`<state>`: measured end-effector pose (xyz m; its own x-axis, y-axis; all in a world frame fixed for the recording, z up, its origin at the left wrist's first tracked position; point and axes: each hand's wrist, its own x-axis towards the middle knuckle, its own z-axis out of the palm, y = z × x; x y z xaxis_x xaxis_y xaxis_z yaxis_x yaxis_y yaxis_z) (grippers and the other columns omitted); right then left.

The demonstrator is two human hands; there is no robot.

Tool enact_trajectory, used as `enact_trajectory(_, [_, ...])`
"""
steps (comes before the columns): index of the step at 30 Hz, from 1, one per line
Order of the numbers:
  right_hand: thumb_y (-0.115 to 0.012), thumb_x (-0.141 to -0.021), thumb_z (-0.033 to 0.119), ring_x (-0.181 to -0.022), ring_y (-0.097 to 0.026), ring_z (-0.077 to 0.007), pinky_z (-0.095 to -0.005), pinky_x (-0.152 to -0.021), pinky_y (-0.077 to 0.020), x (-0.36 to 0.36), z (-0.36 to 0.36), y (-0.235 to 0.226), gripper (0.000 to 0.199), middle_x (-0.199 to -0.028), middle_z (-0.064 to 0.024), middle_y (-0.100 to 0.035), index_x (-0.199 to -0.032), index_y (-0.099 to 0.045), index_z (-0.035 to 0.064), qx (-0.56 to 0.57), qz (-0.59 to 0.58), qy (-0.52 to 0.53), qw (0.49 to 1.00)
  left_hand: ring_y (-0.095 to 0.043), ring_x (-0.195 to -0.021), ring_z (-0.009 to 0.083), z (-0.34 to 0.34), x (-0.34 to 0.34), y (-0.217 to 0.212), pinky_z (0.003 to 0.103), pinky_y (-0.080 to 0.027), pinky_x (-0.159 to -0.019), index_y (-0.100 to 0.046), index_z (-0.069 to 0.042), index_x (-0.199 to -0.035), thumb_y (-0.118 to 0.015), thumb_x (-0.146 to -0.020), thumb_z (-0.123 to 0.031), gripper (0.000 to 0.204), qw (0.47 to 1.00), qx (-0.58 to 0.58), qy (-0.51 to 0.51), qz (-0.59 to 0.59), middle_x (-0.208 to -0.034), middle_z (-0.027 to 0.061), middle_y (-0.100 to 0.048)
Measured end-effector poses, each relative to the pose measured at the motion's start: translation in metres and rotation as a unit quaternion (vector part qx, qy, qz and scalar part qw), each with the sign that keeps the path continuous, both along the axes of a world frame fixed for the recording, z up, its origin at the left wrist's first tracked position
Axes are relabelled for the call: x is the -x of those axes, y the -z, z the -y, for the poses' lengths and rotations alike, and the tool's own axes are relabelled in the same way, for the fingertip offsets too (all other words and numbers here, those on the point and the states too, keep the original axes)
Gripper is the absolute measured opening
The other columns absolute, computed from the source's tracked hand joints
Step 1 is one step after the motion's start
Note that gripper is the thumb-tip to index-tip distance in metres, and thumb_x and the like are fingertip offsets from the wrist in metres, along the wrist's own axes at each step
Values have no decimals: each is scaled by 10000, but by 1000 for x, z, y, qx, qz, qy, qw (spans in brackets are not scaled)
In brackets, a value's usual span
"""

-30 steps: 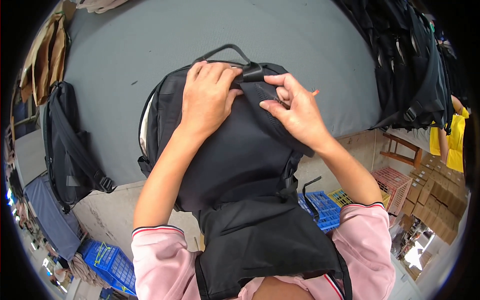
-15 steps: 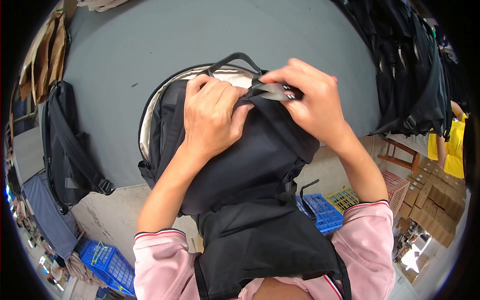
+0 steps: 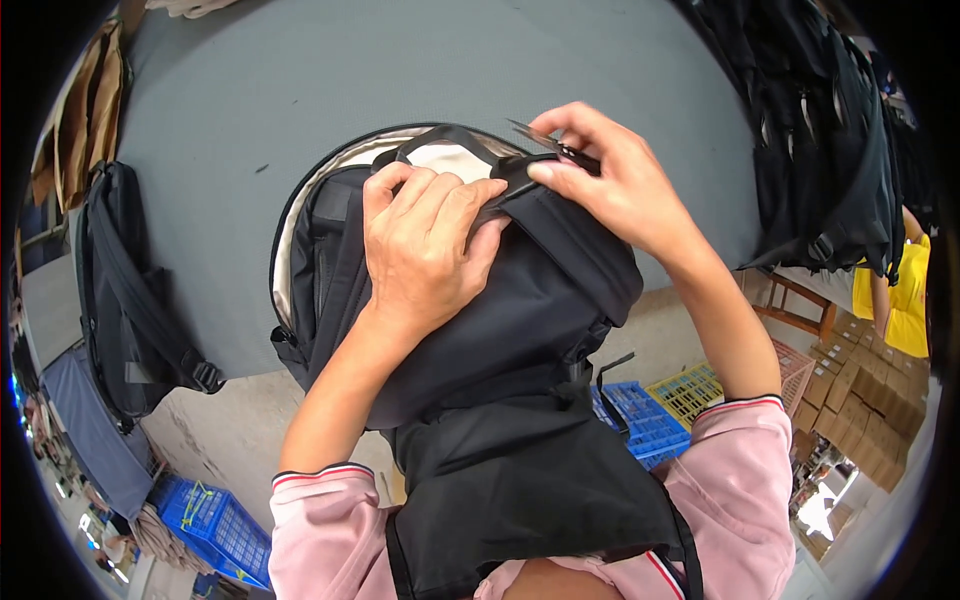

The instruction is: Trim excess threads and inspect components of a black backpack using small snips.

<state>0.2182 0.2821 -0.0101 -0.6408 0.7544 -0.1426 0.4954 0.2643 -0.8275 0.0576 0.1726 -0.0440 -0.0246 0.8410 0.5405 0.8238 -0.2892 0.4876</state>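
Observation:
A black backpack [image 3: 500, 310] with a cream lining [image 3: 447, 158] lies before me at the table's near edge, its top part opened. My left hand [image 3: 425, 240] is closed on the upper edge of the bag, thumb and forefinger pinching the black fabric beside the carry handle [image 3: 440, 135]. In my right hand [image 3: 625, 185] is a pair of thread snips [image 3: 557, 146], blades pointing away to the upper left. The right thumb presses against the bag's top edge, close to the left fingertips. What lies under the left fingers is hidden.
The grey table [image 3: 400, 60] stretches away beyond the bag. Another black backpack [image 3: 130, 290] hangs over its left edge; more black bags [image 3: 800, 120] pile up at right. Blue crates [image 3: 215, 525] stand below, with brown cartons [image 3: 860, 400] and a person in yellow [image 3: 905, 300] at far right.
My right hand has shifted slightly up, and the snips have swung away from the fabric to point up-left. Its thumb now rests on the bag's edge. The left hand keeps its pinch.

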Motion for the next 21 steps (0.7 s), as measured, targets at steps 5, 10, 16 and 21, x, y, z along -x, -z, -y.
enact_trajectory(5, [-670,-774,150,-770,-593,-222,-344,-660,-473,-8,11,-36,181,-809,-68,-532,-901,-580,58,-99,52,-56,992,-544,-673,178,3,3,-1,346,-368,-799,-643,-93,-889,-759,-566,-83,343,1000,9,-9,19,-687,-1,-544])
enact_trajectory(10, [-684,-753,141,-755,-607,-246,-357,-645,-466,-7,2,-39,165,-812,-71,-547,-857,-592,53,-99,67,-130,984,-546,-677,178,2,0,-2,344,-367,-807,-642,-89,-873,-755,-566,-76,328,999,4,-11,30,-687,1,-543])
enact_trajectory(16, [-688,-740,125,-733,-600,-250,-369,-630,-450,2,3,-46,147,-795,-56,-560,-828,-598,49,-131,104,-162,972,-545,-671,175,3,1,-2,339,-369,-807,-640,-89,-871,-750,-573,-76,318,999,1,-15,29,-685,-1,-542])
enact_trajectory(21, [-693,-740,121,-722,-598,-240,-353,-625,-448,-1,3,-41,139,-788,-56,-563,-814,-603,45,-120,93,-152,977,-547,-671,174,3,1,-3,339,-369,-806,-641,-90,-876,-754,-568,-75,328,999,-1,-16,32,-686,0,-545])
